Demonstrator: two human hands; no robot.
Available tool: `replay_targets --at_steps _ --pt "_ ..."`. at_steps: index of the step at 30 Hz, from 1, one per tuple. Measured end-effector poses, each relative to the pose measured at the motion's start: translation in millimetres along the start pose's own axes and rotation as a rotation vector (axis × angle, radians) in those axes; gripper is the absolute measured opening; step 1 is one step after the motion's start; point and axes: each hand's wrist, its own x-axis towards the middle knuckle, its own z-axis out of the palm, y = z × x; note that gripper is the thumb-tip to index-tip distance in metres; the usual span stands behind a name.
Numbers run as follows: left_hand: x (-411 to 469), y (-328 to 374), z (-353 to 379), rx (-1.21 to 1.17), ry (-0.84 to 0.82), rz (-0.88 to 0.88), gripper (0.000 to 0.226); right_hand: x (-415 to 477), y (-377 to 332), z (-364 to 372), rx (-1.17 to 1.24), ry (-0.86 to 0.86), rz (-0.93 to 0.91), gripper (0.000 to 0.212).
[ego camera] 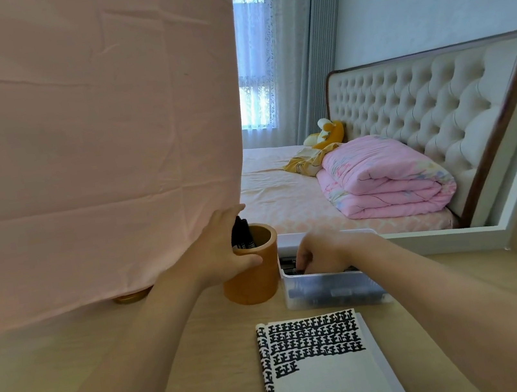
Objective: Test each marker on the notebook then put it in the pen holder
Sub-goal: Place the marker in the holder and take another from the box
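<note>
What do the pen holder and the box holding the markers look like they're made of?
The pen holder looks like bamboo or wood: it is warm orange-brown and matte, with a thick rim. No grain shows clearly, so coloured plastic is possible. The box looks like translucent, slightly frosted plastic: dark shapes show blurred through its front wall.

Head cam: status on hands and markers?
Left hand grips pen holder, markers inside. Right hand down in clear bin, grasp hidden. Notebook open, unobstructed.
</note>
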Motion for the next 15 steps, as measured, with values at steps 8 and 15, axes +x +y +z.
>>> replay_targets --at_steps 8,15 --pt "-7.9 5.4 -0.2 0.053 0.128 0.06 0.092 -33.8 -8.6 -20.8 0.126 0.383 -0.121 0.017" --pt "-34.5 43.4 6.9 0.044 0.404 0.253 0.043 -86.8 -4.9 -15.8 0.243 0.675 -0.175 0.02"
